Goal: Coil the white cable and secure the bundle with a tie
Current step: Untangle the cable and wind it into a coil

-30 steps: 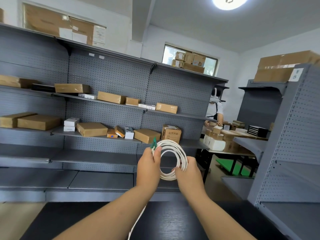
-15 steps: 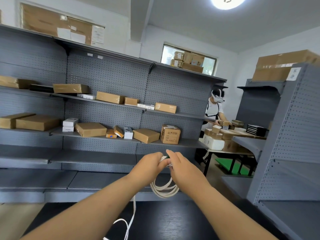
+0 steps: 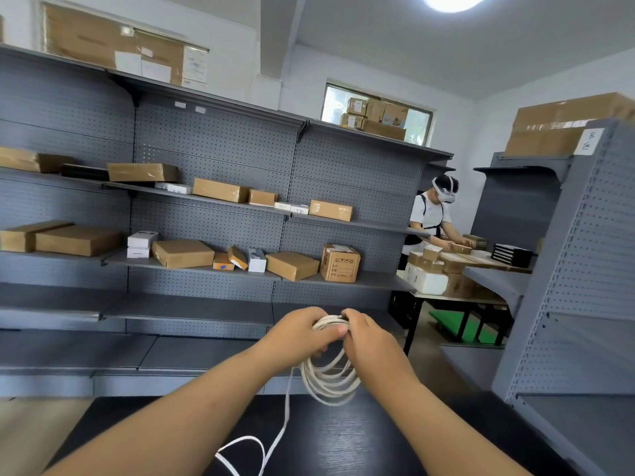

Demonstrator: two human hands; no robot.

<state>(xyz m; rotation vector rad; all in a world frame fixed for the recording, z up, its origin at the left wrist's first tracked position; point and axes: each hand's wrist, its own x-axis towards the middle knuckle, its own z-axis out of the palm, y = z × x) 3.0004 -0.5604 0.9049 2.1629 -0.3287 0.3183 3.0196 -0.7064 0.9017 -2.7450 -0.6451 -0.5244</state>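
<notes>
The white cable hangs as a coil of several loops in front of me, above the black table. My left hand grips the top of the coil with fingers curled round the strands. My right hand pinches the same bunched top from the right side, touching the left hand. A loose tail of the cable drops from the coil and curls on the table near its front edge. No tie is visible; the green piece seen earlier is hidden.
Grey pegboard shelving with several cardboard boxes stands beyond the table. Another grey shelf unit is close on the right. A person works at a box-laden table at the back right.
The coil dropped from an upright ring held at its sides to hanging below both hands, which came together at its top. More loose tail now lies on the table.
</notes>
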